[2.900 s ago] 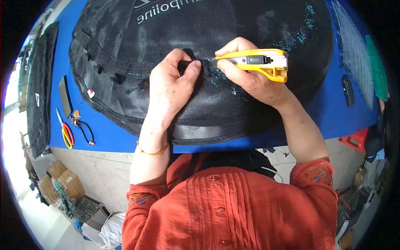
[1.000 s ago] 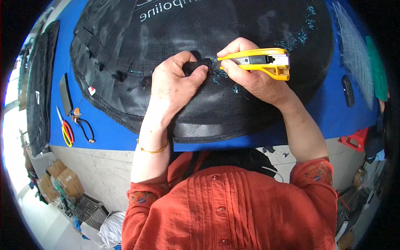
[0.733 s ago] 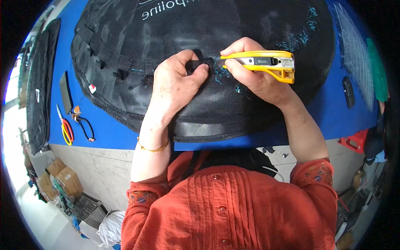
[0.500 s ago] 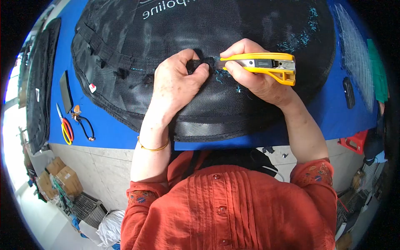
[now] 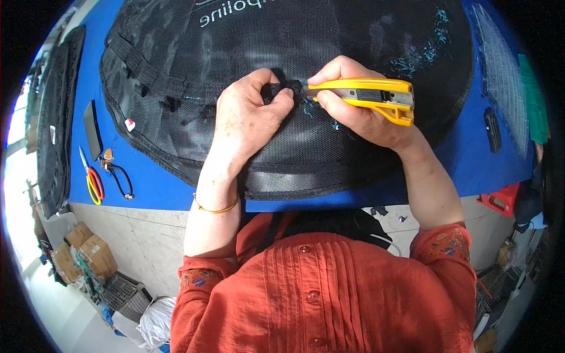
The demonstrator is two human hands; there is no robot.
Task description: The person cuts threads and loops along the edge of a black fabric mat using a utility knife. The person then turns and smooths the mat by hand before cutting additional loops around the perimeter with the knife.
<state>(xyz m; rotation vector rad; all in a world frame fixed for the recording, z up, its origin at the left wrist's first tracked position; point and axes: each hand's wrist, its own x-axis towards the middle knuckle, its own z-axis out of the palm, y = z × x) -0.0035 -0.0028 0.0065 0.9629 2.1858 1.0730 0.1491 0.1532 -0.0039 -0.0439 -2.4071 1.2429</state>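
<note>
The black mesh [image 5: 282, 50] is spread over the blue table [image 5: 138, 167] in front of the person, its printed letters reading backwards near the far side. The left hand [image 5: 244, 120] pinches a dark fold [image 5: 272, 92] between thumb and forefinger, and the right hand [image 5: 362, 117] grips a yellow cutter [image 5: 376, 85], its tip close beside the fold; whether the blade bites into anything is too small to tell. The work looks partly done: on the right, a curved trail of loose teal threads [image 5: 424, 57] lies over the mesh with no strap visible along it, and more teal ends show just under the cutter's tip. To the left of the hands, a dark strap [image 5: 143, 69] runs along the curve and seems largely attached, with rumpled tufts [image 5: 169, 105] below it and one short teal line near its inner end. From this, the left stretch appears untreated or only partly opened, though the join under the left hand is hidden. The scissors [image 5: 95, 187] lie apart at the left, out of both hands.
</note>
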